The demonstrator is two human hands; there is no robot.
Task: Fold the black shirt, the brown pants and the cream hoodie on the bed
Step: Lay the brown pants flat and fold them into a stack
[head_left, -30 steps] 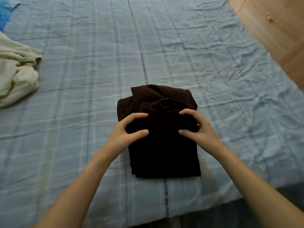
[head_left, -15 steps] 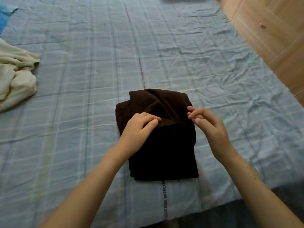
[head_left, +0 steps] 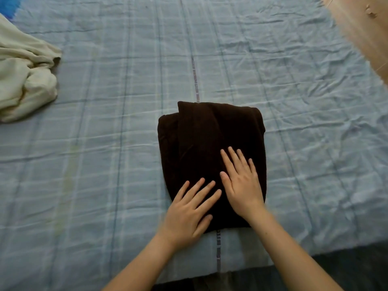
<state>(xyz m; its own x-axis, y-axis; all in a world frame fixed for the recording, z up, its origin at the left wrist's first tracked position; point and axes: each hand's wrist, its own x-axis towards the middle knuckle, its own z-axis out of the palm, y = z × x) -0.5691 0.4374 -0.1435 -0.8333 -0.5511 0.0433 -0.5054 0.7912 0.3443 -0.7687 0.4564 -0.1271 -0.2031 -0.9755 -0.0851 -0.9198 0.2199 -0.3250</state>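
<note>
The brown pants [head_left: 201,133] lie folded into a thick dark rectangle in the middle of the bed near its front edge. My left hand [head_left: 189,213] lies flat with spread fingers on the near left corner of the bundle. My right hand [head_left: 241,181] presses flat on its near right part, fingers straight. The cream hoodie [head_left: 25,74] sits crumpled in a heap at the far left of the bed. The black shirt is not in view.
The bed has a light blue checked sheet [head_left: 105,164], wrinkled on the right. Its front edge runs along the bottom right, with dark floor [head_left: 357,269] beyond. A wooden wardrobe [head_left: 361,28] stands at the top right. Something bright blue [head_left: 8,5] shows at the top left corner.
Both hands let go of the top fold they were pinching and now lie flat on the near part of the pants. The bundle looks flatter and squarer.
</note>
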